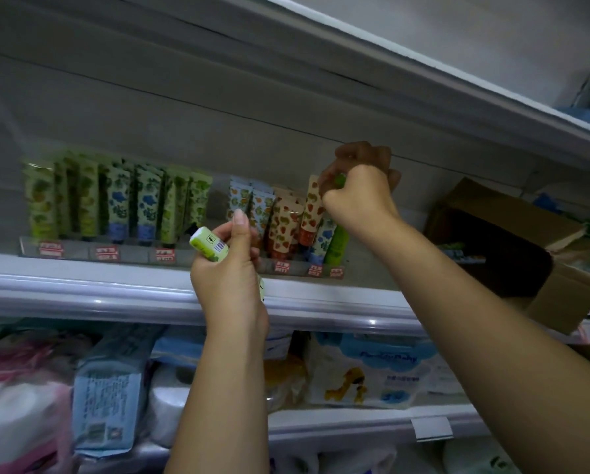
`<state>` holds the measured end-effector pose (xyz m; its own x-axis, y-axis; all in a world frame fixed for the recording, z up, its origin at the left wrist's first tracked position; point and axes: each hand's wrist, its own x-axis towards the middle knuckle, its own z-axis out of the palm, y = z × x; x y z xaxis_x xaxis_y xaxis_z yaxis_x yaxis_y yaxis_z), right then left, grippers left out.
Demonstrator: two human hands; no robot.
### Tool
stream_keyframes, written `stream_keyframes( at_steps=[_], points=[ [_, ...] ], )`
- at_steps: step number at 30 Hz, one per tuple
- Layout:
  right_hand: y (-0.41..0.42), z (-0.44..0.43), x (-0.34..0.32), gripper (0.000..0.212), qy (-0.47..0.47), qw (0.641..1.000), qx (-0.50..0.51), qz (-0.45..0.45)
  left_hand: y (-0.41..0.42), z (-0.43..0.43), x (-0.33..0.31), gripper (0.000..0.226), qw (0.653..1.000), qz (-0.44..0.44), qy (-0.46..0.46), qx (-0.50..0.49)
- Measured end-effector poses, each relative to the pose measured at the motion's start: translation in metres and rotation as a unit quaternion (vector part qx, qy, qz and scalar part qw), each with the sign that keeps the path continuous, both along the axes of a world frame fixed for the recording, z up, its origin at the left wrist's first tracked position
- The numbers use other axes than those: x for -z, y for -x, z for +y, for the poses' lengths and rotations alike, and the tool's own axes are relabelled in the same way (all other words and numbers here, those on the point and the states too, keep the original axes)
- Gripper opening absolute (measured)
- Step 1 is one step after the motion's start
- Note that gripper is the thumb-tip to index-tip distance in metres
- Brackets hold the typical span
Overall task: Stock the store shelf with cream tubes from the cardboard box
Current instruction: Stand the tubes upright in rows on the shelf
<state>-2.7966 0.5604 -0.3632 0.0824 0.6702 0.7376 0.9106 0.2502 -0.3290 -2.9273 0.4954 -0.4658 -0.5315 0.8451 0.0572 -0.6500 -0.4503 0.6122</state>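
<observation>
Currently the right hand (358, 196) is at the right end of the tube row (280, 227) on the shelf (115, 289), fingers curled round the top of 1 green tube (337, 246). That tube stands upright, long axis vertical, lower end behind the price strip (321, 270), touching the blue-patterned tube to its left. Whether it is fully seated cannot be told.

The left hand (232, 271) grips 1 green-and-white tube (207, 246) in front of the shelf edge, tilted, its end pointing up and left. The cardboard box (512, 213) sits on the same shelf, right of the right hand.

Judgement: free space lies right of the row, nearer the right hand, so the tilted tube needs passing rightward and turning upright.
</observation>
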Motion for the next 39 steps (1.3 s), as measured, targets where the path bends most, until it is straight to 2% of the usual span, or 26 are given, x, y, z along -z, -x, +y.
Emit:
stream_keyframes(
  at_steps=[7, 14, 21, 25, 39],
  points=[
    [0.001, 0.008, 0.012, 0.023, 0.018, 0.999, -0.002, 0.039, -0.003, -0.001, -0.001, 0.016, 1.0, 0.006, 0.01, 0.014],
    [-0.002, 0.014, 0.02, 0.016, 0.042, 0.999, -0.01, -0.02, -0.006, 0.0, -0.002, 0.018, 1.0, 0.004, 0.012, 0.021],
    [-0.003, 0.013, 0.018, 0.007, 0.044, 0.998, -0.012, -0.041, -0.008, 0.005, -0.002, 0.022, 1.0, 0.0, 0.014, 0.02],
    [-0.006, 0.017, 0.017, 0.019, 0.065, 0.998, -0.017, 0.007, -0.006, 0.003, -0.001, 0.019, 1.0, -0.001, 0.01, 0.018],
    [-0.008, 0.024, 0.03, 0.03, 0.081, 0.997, -0.01, -0.013, -0.006, 0.002, -0.003, 0.019, 1.0, 0.005, 0.011, 0.023]
  ],
)
